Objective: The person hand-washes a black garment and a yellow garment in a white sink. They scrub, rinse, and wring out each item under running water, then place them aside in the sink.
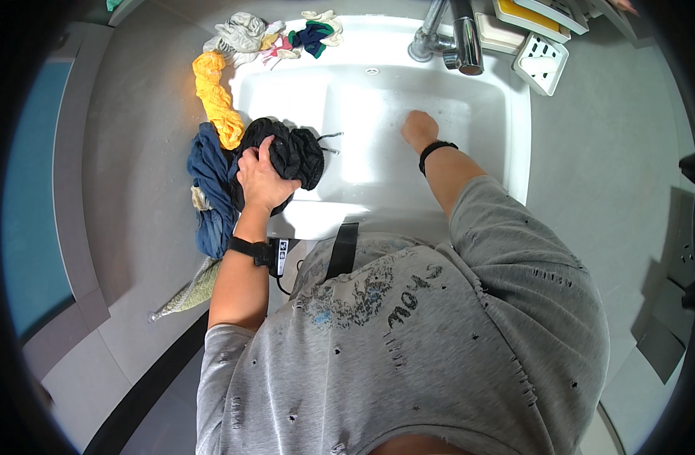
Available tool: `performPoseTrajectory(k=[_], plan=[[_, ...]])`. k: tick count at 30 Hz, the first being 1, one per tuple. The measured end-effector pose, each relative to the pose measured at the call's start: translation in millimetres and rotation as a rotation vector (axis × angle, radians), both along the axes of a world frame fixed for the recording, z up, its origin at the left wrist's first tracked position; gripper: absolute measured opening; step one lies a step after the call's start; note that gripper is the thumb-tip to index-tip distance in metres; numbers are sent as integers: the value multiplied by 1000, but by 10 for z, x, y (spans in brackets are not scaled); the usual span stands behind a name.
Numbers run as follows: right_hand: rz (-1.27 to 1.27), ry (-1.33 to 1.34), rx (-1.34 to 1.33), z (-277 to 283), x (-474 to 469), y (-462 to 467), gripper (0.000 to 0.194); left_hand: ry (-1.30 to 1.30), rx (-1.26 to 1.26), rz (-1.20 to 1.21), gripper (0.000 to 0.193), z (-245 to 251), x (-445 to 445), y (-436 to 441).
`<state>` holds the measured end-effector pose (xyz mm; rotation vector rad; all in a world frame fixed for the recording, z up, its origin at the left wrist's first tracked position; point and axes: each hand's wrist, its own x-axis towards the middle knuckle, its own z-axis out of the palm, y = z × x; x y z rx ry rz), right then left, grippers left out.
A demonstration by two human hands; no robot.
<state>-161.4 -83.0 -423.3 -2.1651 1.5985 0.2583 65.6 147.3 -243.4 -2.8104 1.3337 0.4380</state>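
My left hand (265,176) rests on a bunched black garment (299,156) with drawcords, fingers spread over it, at the left side of the white sink (381,205). Over the basin's right half is my right hand (421,128), its fingers curled under and hidden from view; whether it holds anything cannot be told. A twisted yellow cloth (217,99) lies along the sink's left rim, touching the black garment. Below it hangs a blue garment (214,193). Small white and grey pieces of clothing (239,34) and a navy and green piece (314,37) sit on the back left rim.
A metal faucet (466,48) stands at the back rim, right of centre. Soap dishes and trays (543,62) are at the back right corner. A light green mesh cloth (194,290) hangs at the lower left. Blue-green panel (35,187) at far left.
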Motion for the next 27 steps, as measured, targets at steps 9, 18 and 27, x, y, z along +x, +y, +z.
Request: performPoseTrajectory(k=[9, 18, 27], plan=[[23, 3, 5, -22, -15, -14, 21, -1, -2, 1, 103, -9, 5, 3], [28, 15, -7, 11, -17, -7, 21, 6, -6, -1, 103, 2, 5, 2], [23, 5, -3, 15, -28, -2, 22, 4, 9, 3, 104, 2, -2, -3]])
